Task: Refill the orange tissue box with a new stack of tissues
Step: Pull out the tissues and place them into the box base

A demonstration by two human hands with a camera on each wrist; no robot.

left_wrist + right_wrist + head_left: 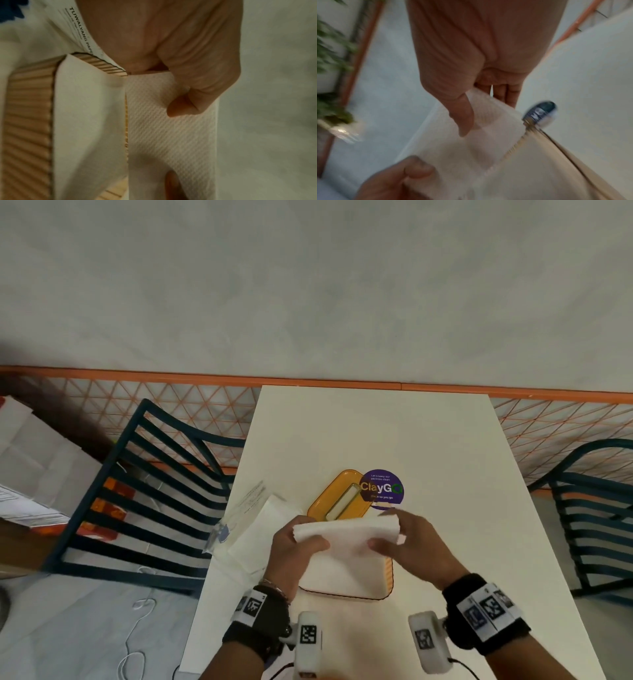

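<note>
— Fingers of both hands pinch the tissues at each end, above the open box.
— Soft, floppy stack; likely needs that end-to-end support to avoid sagging.

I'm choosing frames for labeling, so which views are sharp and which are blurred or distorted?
Head view: sharpest, though wide-angle bending curves the orange rail and the table. Left wrist view: tissue stack weave is crisp, orange tissue box slightly soft. Right wrist view: motion-blurred throughout, smearing the purple sticker and plant.
</note>
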